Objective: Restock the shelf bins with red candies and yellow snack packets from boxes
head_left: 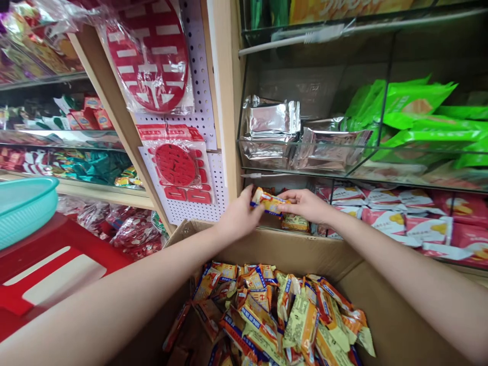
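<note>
Both hands meet at the low shelf compartment behind the cardboard box. My left hand is closed around the left end of a yellow and orange snack packet with a blue edge. On the packet's right end, my right hand pinches with thumb and fingers. Just below it, another snack packet lies in the compartment. Inside the box, below my forearms, is a loose heap of similar wrapped snacks. Part of the compartment is hidden behind my hands.
Silver packets and green packets fill the shelf above. Pink and white packets sit to the right. At left, a teal basket rests on a red stool. A wooden post rises beside the compartment.
</note>
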The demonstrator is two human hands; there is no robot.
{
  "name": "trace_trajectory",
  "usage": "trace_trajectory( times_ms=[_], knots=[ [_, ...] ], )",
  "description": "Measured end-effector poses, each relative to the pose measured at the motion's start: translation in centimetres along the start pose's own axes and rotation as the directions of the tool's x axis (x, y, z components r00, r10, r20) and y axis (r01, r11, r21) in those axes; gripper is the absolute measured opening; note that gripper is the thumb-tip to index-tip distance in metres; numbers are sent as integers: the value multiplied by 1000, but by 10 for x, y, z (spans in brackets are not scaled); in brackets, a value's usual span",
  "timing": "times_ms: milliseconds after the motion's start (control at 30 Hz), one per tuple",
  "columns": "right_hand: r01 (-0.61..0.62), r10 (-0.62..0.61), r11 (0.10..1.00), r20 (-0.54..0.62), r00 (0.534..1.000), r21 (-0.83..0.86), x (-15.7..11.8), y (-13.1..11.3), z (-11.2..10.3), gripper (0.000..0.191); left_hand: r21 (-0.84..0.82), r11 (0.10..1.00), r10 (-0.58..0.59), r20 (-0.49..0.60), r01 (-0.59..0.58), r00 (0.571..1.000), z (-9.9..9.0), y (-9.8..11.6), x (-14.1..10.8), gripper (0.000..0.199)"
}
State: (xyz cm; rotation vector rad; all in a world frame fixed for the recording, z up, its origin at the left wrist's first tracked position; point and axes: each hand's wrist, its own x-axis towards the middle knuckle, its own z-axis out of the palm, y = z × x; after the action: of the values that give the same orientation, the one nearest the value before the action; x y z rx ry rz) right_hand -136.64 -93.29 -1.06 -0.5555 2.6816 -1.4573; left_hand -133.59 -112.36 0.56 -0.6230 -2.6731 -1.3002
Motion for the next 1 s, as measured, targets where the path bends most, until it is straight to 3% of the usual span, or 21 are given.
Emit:
trace_trajectory(
  times_ms=[33, 100, 200, 367, 533, 733, 1000],
  knots=[
    [-54, 46, 988, -59, 997, -143, 4, 2, -3, 31, 174, 983, 65, 5, -65, 998, 2, -1, -3, 53],
    [-166, 104, 888, -164, 981, -428, 15, 4, -7, 31, 443, 886, 97, 119, -140, 988, 3, -3, -7, 38],
    [-212, 123, 728, -179, 976, -652, 37, 0, -5, 27, 585, 795, 6, 258, -161, 966, 3, -1, -9, 39],
    [-193, 200, 613, -85, 976, -767, 77, -4, 23, 28, 605, 777, 17, 255, -173, 967, 1, -1, -7, 40],
    [-141, 204, 565, -28, 979, -813, 92, 10, 44, 35, 570, 799, 42, 269, -194, 962, -2, -7, -7, 40],
    [-174, 105, 516, -140, 985, -838, 98, 22, 46, 56, 556, 803, 56, 286, -213, 957, -1, -13, 2, 38],
    [-194, 74, 515, -182, 980, -835, 94, 27, 49, 54, 589, 773, 64, 298, -237, 952, 1, -13, 5, 39]
  ],
)
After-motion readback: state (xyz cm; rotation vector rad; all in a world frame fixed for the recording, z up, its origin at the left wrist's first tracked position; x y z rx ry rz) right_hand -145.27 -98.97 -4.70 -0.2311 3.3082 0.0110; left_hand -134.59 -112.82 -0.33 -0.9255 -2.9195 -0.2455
